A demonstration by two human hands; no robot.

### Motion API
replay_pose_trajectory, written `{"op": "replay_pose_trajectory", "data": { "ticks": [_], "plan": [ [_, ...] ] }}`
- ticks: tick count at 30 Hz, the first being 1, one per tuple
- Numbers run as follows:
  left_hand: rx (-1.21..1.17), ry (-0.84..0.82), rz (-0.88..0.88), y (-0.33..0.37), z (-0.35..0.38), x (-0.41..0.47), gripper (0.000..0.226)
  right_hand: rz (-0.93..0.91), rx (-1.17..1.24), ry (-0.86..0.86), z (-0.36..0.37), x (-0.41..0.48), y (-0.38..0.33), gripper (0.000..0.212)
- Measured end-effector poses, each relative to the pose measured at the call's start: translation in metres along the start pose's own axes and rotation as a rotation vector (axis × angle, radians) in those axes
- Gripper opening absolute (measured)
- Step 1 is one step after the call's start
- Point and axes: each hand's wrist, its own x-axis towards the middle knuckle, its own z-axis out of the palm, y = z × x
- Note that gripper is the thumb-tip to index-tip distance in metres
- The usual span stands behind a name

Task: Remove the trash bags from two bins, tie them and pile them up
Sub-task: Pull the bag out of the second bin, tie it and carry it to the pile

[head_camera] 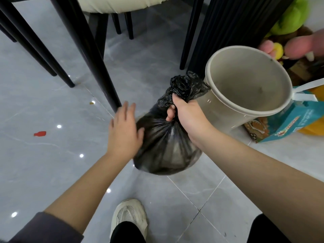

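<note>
A full black trash bag (166, 151) hangs above the grey tiled floor at the centre. My right hand (184, 113) grips its gathered neck, and the loose plastic top sticks up above my fist. My left hand (124, 127) lies with straight fingers against the bag's left side. A beige round bin (245, 88) with no bag in it stands tilted just right of the bag, its mouth facing me. Another person's hand (298, 46) holds the bin's far rim.
Black chair legs (91, 55) and a black ribbed table base (233, 28) stand behind the bag. Plush toys (292, 20) and a teal box (287, 123) lie at the right. A red scrap (40, 134) lies on the floor at left. My white shoe (129, 216) is below.
</note>
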Motion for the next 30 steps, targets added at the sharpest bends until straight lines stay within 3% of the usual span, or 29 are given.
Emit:
{"op": "replay_pose_trajectory", "data": {
  "ticks": [2, 5, 8, 12, 16, 20, 26, 30],
  "plan": [
    [-0.110, -0.007, -0.023, -0.002, -0.003, 0.006, 0.082, -0.027, -0.045, 0.004, 0.001, 0.002, 0.001, 0.041],
    [-0.120, -0.116, 0.145, 0.006, 0.001, -0.002, 0.082, -0.042, -0.087, 0.004, 0.002, 0.000, 0.003, 0.043],
    [-0.178, -0.041, 0.031, 0.007, -0.002, 0.002, 0.069, -0.066, -0.116, 0.008, -0.001, -0.001, 0.004, 0.045],
    [-0.122, -0.150, 0.175, 0.007, -0.004, 0.008, 0.092, -0.102, -0.144, 0.034, -0.005, 0.007, 0.005, 0.047],
    [-0.133, -0.051, 0.027, 0.004, -0.006, 0.015, 0.068, -0.112, -0.233, 0.048, -0.008, 0.009, 0.010, 0.050],
    [-0.125, -0.033, 0.111, 0.012, -0.011, 0.006, 0.062, -0.189, -0.198, -0.016, -0.008, 0.011, 0.014, 0.053],
    [-0.283, 0.007, 0.191, 0.019, -0.029, 0.001, 0.062, -0.215, -0.452, -0.073, -0.015, 0.022, 0.026, 0.044],
    [-0.203, -0.040, 0.398, 0.026, -0.040, 0.004, 0.084, -0.301, -0.695, -0.101, -0.016, 0.019, 0.025, 0.032]
  ]
}}
